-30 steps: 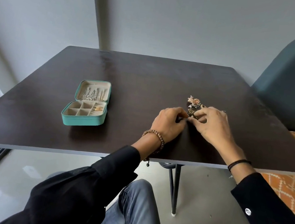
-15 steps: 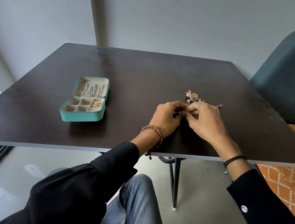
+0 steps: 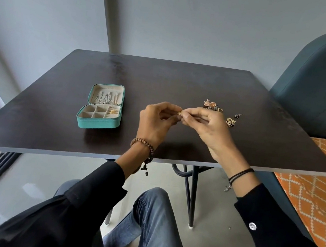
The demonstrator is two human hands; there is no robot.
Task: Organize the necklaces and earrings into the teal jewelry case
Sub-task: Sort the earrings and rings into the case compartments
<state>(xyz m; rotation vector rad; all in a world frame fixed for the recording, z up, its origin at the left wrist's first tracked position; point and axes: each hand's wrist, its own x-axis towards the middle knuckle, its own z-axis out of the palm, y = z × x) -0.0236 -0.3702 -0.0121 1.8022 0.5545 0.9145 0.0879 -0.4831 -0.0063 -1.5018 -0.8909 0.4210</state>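
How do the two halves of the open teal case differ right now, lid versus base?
The lid half of the teal zip jewelry case is one undivided beige panel with thin chains lying in it; the base half is split into small compartments, mostly empty, with one gold piece in the right section. Both share the beige lining.

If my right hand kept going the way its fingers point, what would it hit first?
The left hand: the right hand points leftward at it, both pinching one small gold piece. Beyond sits the case.

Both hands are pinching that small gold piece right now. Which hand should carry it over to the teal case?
Left, probably. The left hand sits nearer the open teal case, with bare table between them. The right hand is on the far side, beside the loose jewelry pile.
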